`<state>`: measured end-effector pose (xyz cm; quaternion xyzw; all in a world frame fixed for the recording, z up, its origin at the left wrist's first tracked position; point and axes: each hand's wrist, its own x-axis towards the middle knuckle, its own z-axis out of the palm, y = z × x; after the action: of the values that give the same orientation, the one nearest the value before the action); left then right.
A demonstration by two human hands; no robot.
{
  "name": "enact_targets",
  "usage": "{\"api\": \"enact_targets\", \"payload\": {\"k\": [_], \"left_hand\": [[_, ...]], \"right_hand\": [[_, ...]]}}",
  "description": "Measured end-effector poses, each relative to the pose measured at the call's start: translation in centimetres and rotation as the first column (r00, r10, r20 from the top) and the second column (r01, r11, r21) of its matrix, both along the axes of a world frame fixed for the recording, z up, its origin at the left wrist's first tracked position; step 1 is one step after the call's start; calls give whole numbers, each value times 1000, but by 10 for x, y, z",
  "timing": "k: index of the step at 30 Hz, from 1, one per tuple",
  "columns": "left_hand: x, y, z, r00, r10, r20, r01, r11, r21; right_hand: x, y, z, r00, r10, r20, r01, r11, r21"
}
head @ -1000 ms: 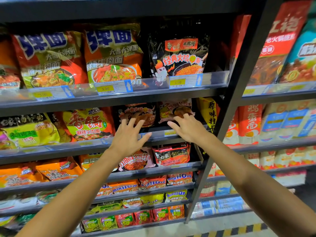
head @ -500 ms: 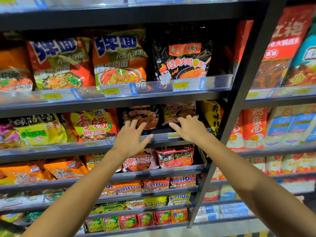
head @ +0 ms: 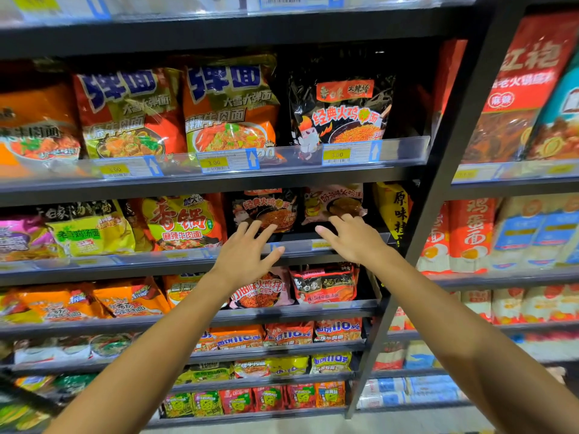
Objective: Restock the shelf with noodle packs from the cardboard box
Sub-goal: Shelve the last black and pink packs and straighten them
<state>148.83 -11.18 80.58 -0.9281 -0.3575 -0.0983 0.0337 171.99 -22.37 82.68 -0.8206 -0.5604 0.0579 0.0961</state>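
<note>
Both my hands reach to the second shelf [head: 188, 261] from the top. My left hand [head: 247, 255] has straight, spread fingers, its tips at the bottom of a black noodle pack [head: 266, 208]. My right hand [head: 351, 239] lies with extended fingers against the lower edge of a pink noodle pack [head: 332, 198] beside it. Neither hand holds anything. The cardboard box is out of view.
Rows of noodle packs fill every shelf. A large black pack [head: 341, 111] and orange packs [head: 228, 108] stand on the shelf above. A yellow pack [head: 394, 208] sits at the right end. A dark upright post [head: 438, 214] divides off the neighbouring bay.
My view has tilted slightly upward and both hands have shifted a little forward toward the two packs. The fingers stay extended.
</note>
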Motion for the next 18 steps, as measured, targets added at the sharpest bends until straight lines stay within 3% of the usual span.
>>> {"api": "enact_targets", "payload": {"k": [12, 18], "left_hand": [[-23, -16, 11, 989, -57, 138, 60, 998, -16], [-21, -14, 16, 997, 18, 78, -12, 997, -77]], "right_hand": [[-20, -25, -7, 990, 135, 39, -141, 933, 331], [-38, -3, -5, 981, 190, -39, -171, 942, 288]]}}
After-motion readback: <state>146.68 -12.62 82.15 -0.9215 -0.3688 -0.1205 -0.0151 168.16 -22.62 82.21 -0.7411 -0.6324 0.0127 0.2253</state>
